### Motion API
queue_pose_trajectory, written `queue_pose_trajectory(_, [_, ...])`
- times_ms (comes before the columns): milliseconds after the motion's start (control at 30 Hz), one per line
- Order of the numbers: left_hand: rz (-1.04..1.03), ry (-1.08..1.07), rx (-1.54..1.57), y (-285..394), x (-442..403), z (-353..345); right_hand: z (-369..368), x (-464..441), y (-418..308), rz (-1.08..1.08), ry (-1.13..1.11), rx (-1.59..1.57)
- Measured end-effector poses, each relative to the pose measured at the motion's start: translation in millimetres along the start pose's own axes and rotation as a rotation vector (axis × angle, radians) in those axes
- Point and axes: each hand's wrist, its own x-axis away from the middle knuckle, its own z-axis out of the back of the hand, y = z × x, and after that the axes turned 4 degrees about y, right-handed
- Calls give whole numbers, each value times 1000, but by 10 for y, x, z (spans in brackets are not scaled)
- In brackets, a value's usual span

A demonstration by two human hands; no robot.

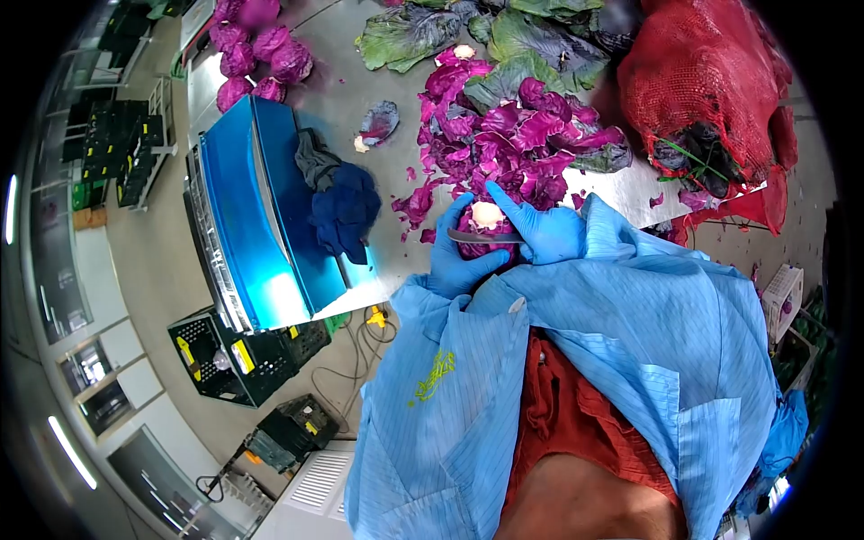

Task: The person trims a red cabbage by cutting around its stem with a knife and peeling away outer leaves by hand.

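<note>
My left hand (456, 256), in a blue glove, is wrapped round a red cabbage (480, 251) close to my chest. The pale cut stem of the cabbage faces up. My right hand (546, 231), also gloved in blue, grips a knife (486, 238) whose blade lies across the cabbage just below the stem. Its index finger stretches out beside the stem, and the handle is hidden in the palm. Just beyond my hands is a heap of torn purple cabbage leaves (513, 144) on the metal table (351, 90).
Several trimmed red cabbages (270, 56) sit at the far left. A blue metal box-like machine (261, 207) stands at left, with dark cloths (342, 207) beside it. Large green outer leaves (409, 38) lie at the back. A red mesh sack (697, 81) is at right. Black crates (234, 360) stand below left.
</note>
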Motion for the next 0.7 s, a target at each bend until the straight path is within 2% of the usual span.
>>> queue_pose_trajectory(133, [54,69,-24,58,37,-66,-5,1,-108,-101,-38,172])
queue_pose_trajectory(233, [13,79,-186,-3,22,-30,-26,-19,-45,-78,-76,-22])
queue_pose_trajectory(333, [-19,78,-260,31,16,-43,46,-60,-74,-150,-225,69])
queue_pose_trajectory(533, [-75,65,-364,91,17,-66,104,-89,139,-43,-318,-153])
queue_pose_trajectory(700, [-93,74,-408,114,39,-85,246,-146,81,-127,-467,-91])
